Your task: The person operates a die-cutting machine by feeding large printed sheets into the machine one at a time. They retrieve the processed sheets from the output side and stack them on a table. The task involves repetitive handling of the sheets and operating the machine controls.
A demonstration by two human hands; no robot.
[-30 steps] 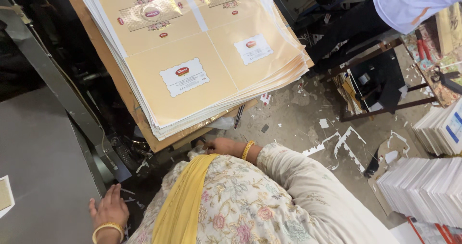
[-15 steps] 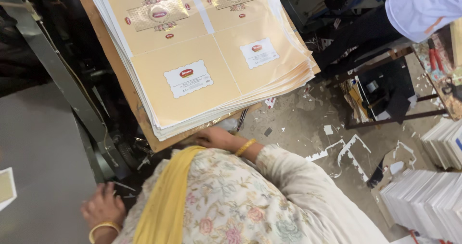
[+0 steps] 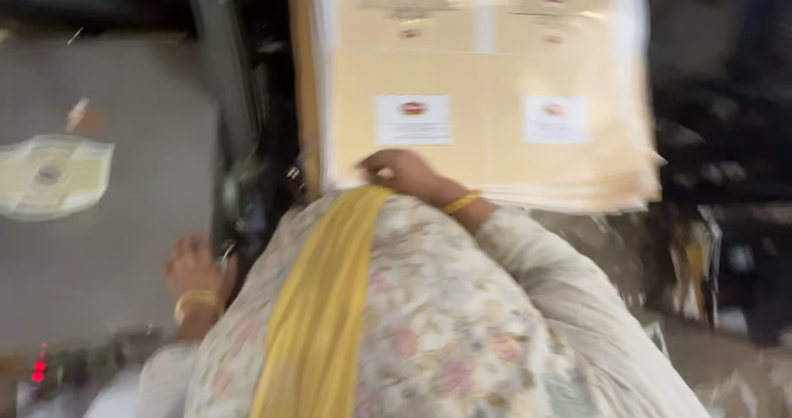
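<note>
The stack [image 3: 487, 96] of tan printed sheets lies straight ahead of the person, on a brown board [image 3: 302, 71] whose edge shows along its left side; its long axis runs away from the body, the near edge facing the chest. The right hand [image 3: 402, 173] is much the nearer; it rests at that near edge toward the left corner, fingers curled on or over the sheets, though blur hides whether it actually grips any. The left hand [image 3: 191, 265] is well apart, low to the left near a dark machine frame [image 3: 239, 137] and the grey table [image 3: 124, 245]; whether it is spread or closed cannot be told.

On the top sheet two white rectangular labels sit side by side, the left label [image 3: 412, 119] with a small red oval, the right label [image 3: 553, 119] paler; smaller red marks show farther up. A single pale printed sheet [image 3: 54, 176] lies on the grey table at far left; small red lights [image 3: 37, 371] glow at the lower left corner.
</note>
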